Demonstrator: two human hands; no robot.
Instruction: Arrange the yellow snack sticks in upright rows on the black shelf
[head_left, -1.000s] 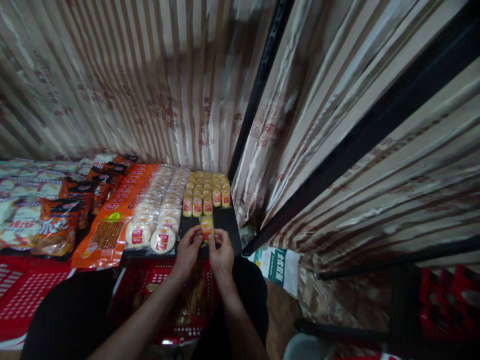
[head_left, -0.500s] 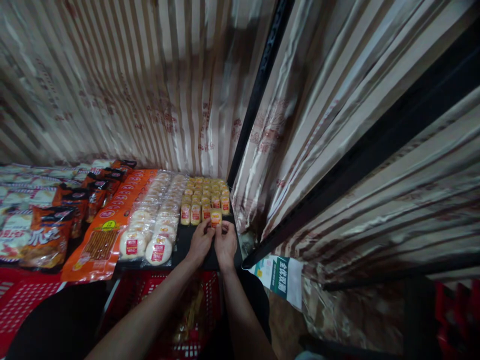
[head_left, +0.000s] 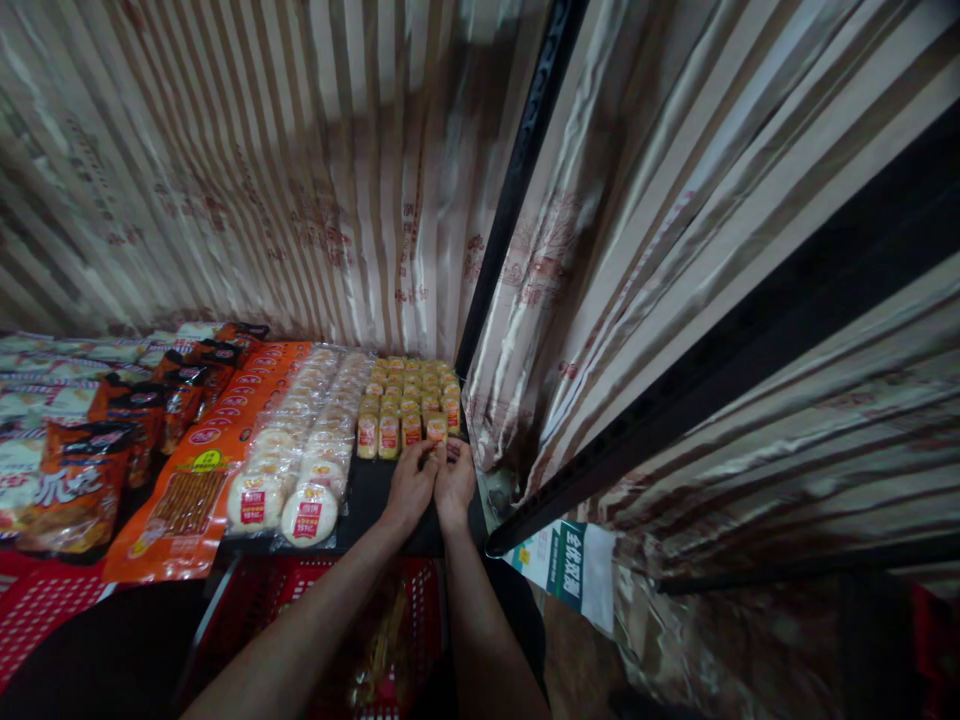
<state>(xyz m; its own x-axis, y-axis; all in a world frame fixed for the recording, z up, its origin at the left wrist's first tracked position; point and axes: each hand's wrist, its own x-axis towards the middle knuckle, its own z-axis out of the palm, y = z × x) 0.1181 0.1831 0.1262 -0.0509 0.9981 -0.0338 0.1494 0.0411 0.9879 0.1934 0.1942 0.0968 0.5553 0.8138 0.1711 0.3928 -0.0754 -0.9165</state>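
Note:
My left hand (head_left: 412, 487) and my right hand (head_left: 454, 486) are close together at the front of the shelf, fingertips pinched around one small yellow snack pack (head_left: 436, 428) with a red-and-white label. It is upright, at the front of the rows of matching yellow packs (head_left: 388, 433). Whether its base rests on the shelf is hidden by my fingers. Left of these packs lie two rows of round white cakes (head_left: 309, 514) in clear wrappers, red labels on top. The black shelf (head_left: 367, 497) shows in front of the yellow packs.
Long orange snack bags (head_left: 184, 500) and orange-and-black bags (head_left: 75, 490) fill the shelf's left. Red baskets (head_left: 52, 615) sit below its front edge. A black post (head_left: 510, 190) rises at the right corner, before striped sheeting (head_left: 360, 200). A green-and-white packet (head_left: 566, 565) lies lower right.
Both hands have moved the small yellow pack slightly forward and right, close against the front of the rows. The view has shifted a little.

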